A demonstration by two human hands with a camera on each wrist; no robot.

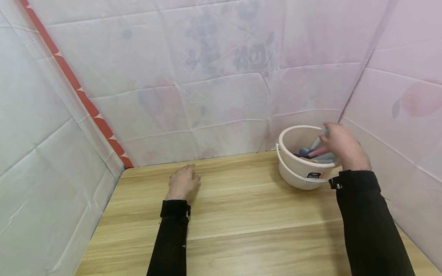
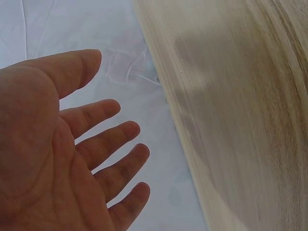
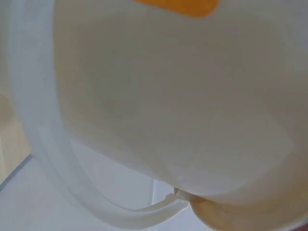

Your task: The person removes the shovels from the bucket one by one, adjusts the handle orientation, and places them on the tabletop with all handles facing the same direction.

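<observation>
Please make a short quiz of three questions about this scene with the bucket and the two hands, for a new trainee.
1. True or false: the left hand holds a tool.
2. Where does the round white plastic bucket stand? A) at the table's middle B) in the far right corner of the light wooden table C) on the floor
3. In the head view, which hand reaches over the bucket's rim, where the pink and blue handled items lie?

Key
1. False: it lies open on the table, holding nothing.
2. B
3. The right hand; whether it grips an item cannot be told.
</observation>
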